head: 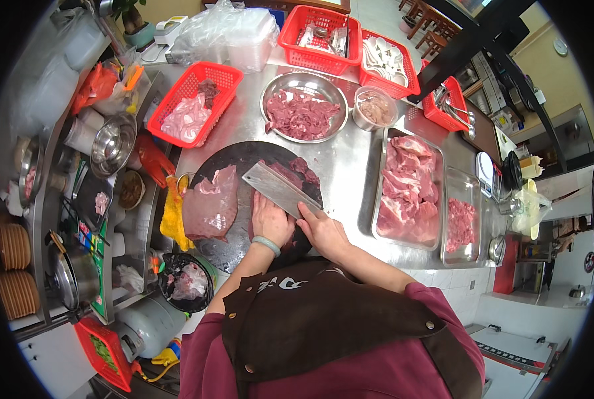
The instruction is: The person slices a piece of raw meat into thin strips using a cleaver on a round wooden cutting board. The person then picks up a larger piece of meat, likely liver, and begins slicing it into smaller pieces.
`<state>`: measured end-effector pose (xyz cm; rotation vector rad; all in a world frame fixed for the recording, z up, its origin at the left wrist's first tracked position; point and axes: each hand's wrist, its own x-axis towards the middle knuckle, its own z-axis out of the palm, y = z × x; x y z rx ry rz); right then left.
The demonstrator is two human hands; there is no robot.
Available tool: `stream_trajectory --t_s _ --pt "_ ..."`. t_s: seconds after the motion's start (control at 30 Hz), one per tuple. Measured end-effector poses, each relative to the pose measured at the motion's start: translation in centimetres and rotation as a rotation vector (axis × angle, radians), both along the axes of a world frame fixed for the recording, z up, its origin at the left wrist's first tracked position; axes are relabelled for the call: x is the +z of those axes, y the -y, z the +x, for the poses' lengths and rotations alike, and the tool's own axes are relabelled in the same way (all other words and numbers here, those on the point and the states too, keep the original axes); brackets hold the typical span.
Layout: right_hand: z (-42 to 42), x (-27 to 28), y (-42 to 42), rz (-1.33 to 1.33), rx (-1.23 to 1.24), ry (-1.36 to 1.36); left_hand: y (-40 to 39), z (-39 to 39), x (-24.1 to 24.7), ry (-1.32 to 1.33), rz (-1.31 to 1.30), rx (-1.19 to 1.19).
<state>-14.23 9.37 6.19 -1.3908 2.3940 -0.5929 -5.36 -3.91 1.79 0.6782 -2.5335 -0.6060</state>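
My right hand [324, 232] grips a broad steel cleaver [272, 183], whose blade lies slantwise over a round dark cutting board [227, 254]. Beside the blade, my left hand [273, 219] presses down on a piece of dark red meat that is mostly hidden beneath the palm. Beyond the cleaver are cut pieces of dark red meat [304, 172], partly covered by the blade. A large smooth slab of liver-like meat [210, 207] rests on the board's left side, apart from both hands.
Behind the board stand a red basket [229, 80] of pale meat and a steel bowl [343, 117] of sliced meat. To the right are a deep tray [376, 212] of meat chunks and a smaller tray [446, 242]. A yellow cloth [173, 217] hangs at the left above a black-lined bin [167, 294].
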Motion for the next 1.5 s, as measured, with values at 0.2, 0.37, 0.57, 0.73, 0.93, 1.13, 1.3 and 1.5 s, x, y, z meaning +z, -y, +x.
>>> stream_trajectory --t_s 0.2,0.37,0.57,0.73,0.93,1.13,1.3,1.5 --pt "0.5 1.4 -3.0 0.109 0.010 -0.001 -0.3 0.1 -0.7 0.011 -0.004 0.029" --pt "0.3 0.3 -0.3 0.078 -0.007 -0.032 -0.2 0.0 -0.4 0.051 -0.005 0.018" --pt "0.4 0.2 -0.6 0.059 -0.005 -0.005 -0.3 -0.1 0.2 0.085 0.012 0.021" --pt "-0.3 0.3 0.6 0.066 0.010 0.022 -0.2 0.1 -0.3 0.093 0.013 -0.003" --pt "-1.7 -2.1 7.5 0.086 0.009 -0.015 0.0 -0.3 -0.5 0.064 -0.018 0.041" --pt "-1.2 -1.1 0.5 0.130 -0.032 0.014 -0.2 0.0 0.2 0.131 0.019 0.060" --pt "-2.4 -0.4 -5.6 0.032 -0.020 0.045 -0.3 0.0 0.1 0.118 0.014 0.056" --pt "-5.5 2.4 -6.2 -0.119 -0.574 1.396 -0.3 0.5 -0.3 0.078 0.015 0.053"
